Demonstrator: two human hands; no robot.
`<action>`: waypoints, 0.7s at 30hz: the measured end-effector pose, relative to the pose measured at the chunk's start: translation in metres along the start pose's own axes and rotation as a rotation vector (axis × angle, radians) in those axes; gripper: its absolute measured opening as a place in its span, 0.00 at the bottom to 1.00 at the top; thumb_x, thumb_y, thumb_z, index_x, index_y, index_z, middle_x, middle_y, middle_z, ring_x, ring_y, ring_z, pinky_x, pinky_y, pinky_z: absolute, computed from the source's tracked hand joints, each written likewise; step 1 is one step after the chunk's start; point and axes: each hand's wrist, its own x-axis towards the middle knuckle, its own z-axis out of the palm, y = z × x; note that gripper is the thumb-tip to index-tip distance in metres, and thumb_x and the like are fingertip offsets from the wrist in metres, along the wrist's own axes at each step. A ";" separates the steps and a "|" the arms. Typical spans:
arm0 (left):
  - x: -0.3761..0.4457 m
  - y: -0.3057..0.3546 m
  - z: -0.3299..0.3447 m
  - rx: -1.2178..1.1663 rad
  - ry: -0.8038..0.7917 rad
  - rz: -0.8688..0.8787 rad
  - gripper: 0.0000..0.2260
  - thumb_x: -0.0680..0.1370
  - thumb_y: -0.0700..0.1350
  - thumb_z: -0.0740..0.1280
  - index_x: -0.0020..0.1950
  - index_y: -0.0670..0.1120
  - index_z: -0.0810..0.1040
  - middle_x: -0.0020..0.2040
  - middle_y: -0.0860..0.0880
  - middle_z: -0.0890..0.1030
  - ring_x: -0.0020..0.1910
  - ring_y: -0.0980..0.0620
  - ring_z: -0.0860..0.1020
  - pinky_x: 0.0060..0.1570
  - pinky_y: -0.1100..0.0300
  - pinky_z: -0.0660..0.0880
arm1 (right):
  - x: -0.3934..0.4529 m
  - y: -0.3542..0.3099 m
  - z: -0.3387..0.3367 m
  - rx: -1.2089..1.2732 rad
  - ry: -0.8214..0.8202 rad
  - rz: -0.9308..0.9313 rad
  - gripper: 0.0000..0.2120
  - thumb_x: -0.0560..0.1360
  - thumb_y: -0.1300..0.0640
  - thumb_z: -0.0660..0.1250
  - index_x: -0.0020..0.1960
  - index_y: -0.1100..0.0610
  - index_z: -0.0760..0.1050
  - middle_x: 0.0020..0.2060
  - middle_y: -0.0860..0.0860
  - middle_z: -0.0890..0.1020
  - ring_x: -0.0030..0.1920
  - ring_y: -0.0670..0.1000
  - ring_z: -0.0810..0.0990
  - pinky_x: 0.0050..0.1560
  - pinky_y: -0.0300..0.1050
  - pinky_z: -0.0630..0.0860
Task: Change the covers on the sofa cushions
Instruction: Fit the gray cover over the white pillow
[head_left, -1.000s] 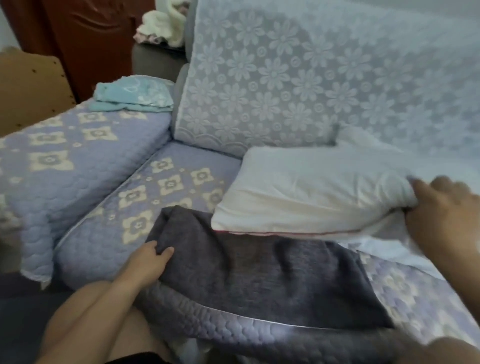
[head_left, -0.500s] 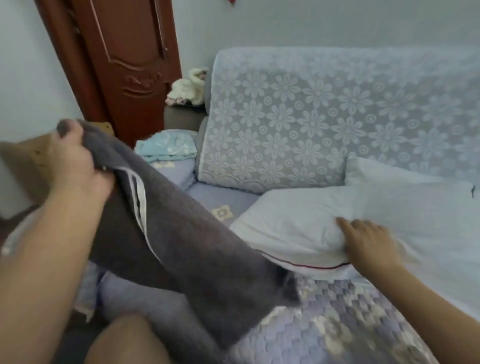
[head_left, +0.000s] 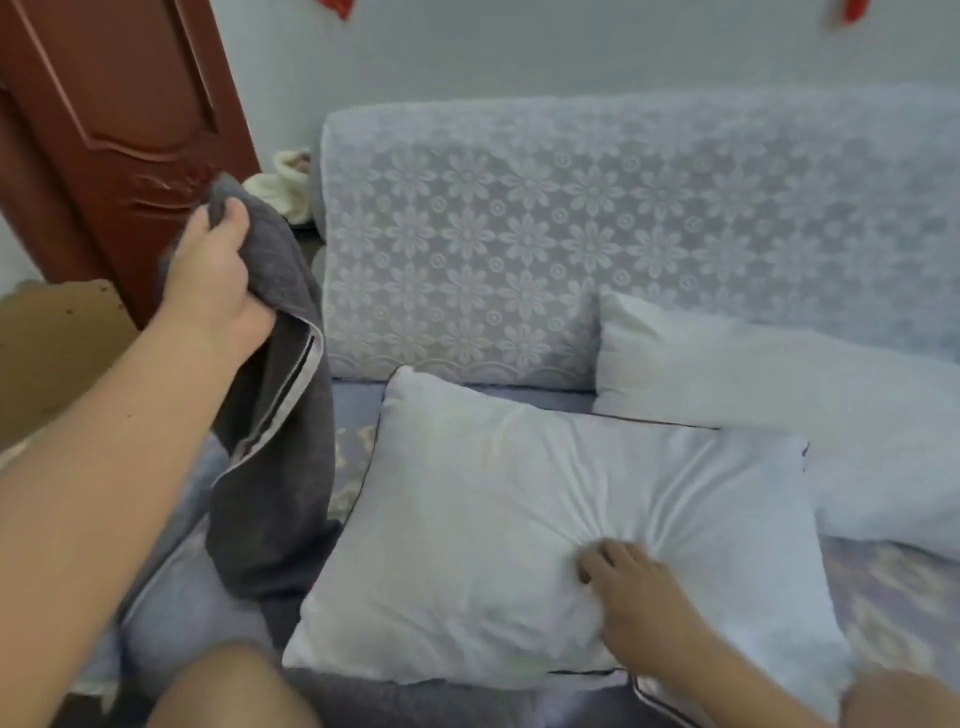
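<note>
A bare white cushion lies flat on the sofa seat in the middle of the view. My right hand bunches its fabric near the front right, and wrinkles radiate from my fingers. My left hand grips a dark grey cover by one corner, raised at the left. The cover hangs down to the seat, its pale zipper edge showing. A second white cushion lies behind, against the backrest.
The sofa backrest wears a white floral lace throw. The seat has a quilted lavender cover. A red-brown door stands at the left, with a tan panel below it. My knee shows at the bottom.
My left hand lifted the grey cover off the seat and holds it high at the left. My right hand drew the white cushion forward, toward the front of the seat.
</note>
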 end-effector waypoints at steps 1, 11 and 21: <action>0.001 0.000 0.008 0.007 -0.022 -0.018 0.09 0.85 0.46 0.60 0.60 0.47 0.78 0.51 0.46 0.84 0.48 0.49 0.85 0.48 0.53 0.82 | 0.004 0.003 -0.024 0.034 -0.059 -0.039 0.24 0.67 0.57 0.68 0.61 0.43 0.69 0.59 0.47 0.73 0.61 0.54 0.76 0.56 0.49 0.74; 0.031 0.112 0.202 0.075 -0.349 0.068 0.05 0.83 0.44 0.65 0.53 0.48 0.80 0.44 0.48 0.83 0.42 0.49 0.83 0.45 0.51 0.82 | 0.083 -0.109 -0.271 0.880 0.319 -0.288 0.52 0.72 0.40 0.74 0.82 0.49 0.43 0.77 0.43 0.58 0.75 0.43 0.60 0.73 0.39 0.61; 0.062 0.216 0.276 0.234 -0.325 0.172 0.09 0.81 0.42 0.68 0.61 0.46 0.77 0.59 0.43 0.80 0.56 0.42 0.80 0.41 0.41 0.84 | 0.106 -0.124 -0.492 0.923 0.905 -0.171 0.24 0.75 0.42 0.66 0.67 0.52 0.71 0.55 0.49 0.82 0.55 0.53 0.80 0.56 0.48 0.75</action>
